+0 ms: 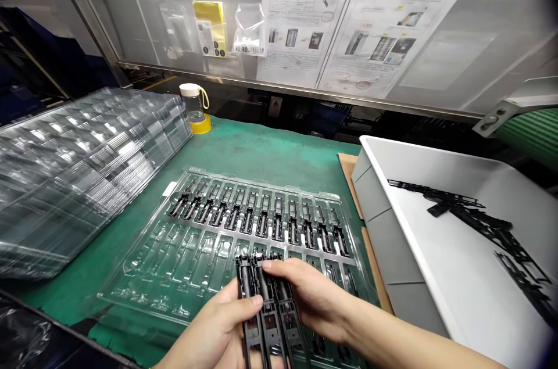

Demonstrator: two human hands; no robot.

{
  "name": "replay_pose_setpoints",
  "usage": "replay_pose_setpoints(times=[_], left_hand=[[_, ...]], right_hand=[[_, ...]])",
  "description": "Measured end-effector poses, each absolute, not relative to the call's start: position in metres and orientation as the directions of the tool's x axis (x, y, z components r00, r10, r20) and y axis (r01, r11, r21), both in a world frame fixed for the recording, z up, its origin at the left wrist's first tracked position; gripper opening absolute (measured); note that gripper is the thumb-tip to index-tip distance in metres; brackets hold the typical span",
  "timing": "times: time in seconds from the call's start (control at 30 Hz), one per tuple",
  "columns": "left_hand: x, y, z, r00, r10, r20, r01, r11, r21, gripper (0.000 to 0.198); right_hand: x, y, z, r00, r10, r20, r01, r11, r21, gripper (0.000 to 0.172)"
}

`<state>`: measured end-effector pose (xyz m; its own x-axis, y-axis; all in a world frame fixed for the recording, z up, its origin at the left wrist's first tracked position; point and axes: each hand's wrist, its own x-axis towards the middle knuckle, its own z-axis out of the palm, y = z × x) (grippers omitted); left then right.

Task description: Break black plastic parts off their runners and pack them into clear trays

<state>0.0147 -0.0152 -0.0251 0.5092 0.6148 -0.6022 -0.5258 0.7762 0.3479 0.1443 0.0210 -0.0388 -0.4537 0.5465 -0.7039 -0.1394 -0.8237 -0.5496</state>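
Three long black plastic parts (264,305) lie side by side between my two hands, above the near part of a clear plastic tray (174,287). My left hand (222,322) is closed around them from the left and below, its thumb on the leftmost part. From the right, my right hand (311,299) grips the bundle near its upper end, thumb across the top. Similar black parts (248,212) fill the tray's far row. A few more show at the right of the near row, partly hidden by my right hand and forearm.
A tall stack of clear trays (87,165) stands on the left of the green table (270,151). Behind it are a lidded bottle (192,100) and a yellow tape roll (201,124). On the right, a grey-white bin (392,247) holds several black parts (475,212).
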Motion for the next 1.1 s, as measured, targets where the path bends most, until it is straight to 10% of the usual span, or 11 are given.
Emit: replay_pose_setpoints(times=[0.17,0.37,0.7,0.83,1.0,1.1], left_hand=[[0.013,-0.02,-0.04,0.475,0.724,-0.501,-0.447,0.689,0.571,0.057],[0.016,-0.024,-0.048,0.252,0.934,-0.251,-0.327,0.327,0.887,0.052],[0.017,-0.022,-0.056,0.236,0.915,-0.326,-0.433,0.4,0.808,0.035],[0.016,-0.02,-0.061,0.132,0.896,-0.423,-0.445,0.435,0.783,0.061],[0.012,-0.01,-0.072,0.521,0.615,-0.592,-0.605,0.755,0.252,0.046],[0.011,-0.006,-0.076,0.613,0.558,-0.559,-0.585,0.796,0.154,0.044]], right_hand=[[0.147,0.018,-0.033,-0.591,0.614,-0.524,-0.105,-0.702,-0.704,0.018],[0.147,0.014,-0.015,-0.58,0.805,-0.124,0.05,-0.117,-0.992,0.01],[0.145,0.012,-0.007,-0.626,0.777,-0.07,0.137,0.021,-0.99,0.011],[0.15,0.013,-0.01,-0.59,0.807,0.018,0.179,0.152,-0.972,0.011],[0.157,0.017,-0.024,-0.632,0.716,0.296,0.363,0.611,-0.704,0.022],[0.153,0.02,-0.023,-0.78,0.606,0.154,0.434,0.702,-0.564,0.018]])
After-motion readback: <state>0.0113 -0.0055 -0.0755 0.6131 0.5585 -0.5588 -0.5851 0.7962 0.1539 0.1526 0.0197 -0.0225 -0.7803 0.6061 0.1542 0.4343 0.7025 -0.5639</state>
